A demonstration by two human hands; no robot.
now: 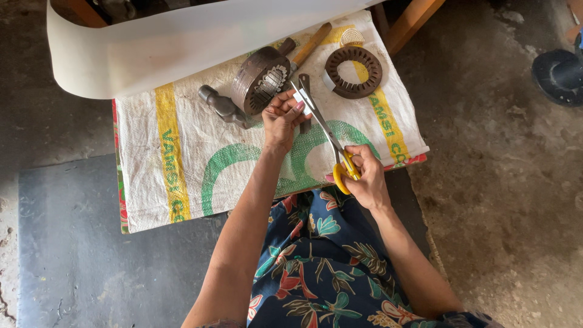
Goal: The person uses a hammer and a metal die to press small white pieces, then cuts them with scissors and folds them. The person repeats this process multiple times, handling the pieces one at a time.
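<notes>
The left hand [280,119] pinched one small white strip [300,98] between closed fingertips, above the sack-covered table [182,152]. The right hand [363,176] gripped one pair of yellow-handled scissors [328,136], fingers through the loops, long steel blades slightly parted at the strip. Beyond lay two rusty brown ring-shaped metal cores [261,79] [353,71], one hammer [228,108], one wooden-handled tool [311,44] and one broad white roll [182,42].

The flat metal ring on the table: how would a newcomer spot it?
Start at the white woven sack covering the table. Near its far right corner lies the flat metal ring, rusty brown. Unlike the thick drum-shaped core left of it, it is thin, open-centred and toothed inside.
</notes>
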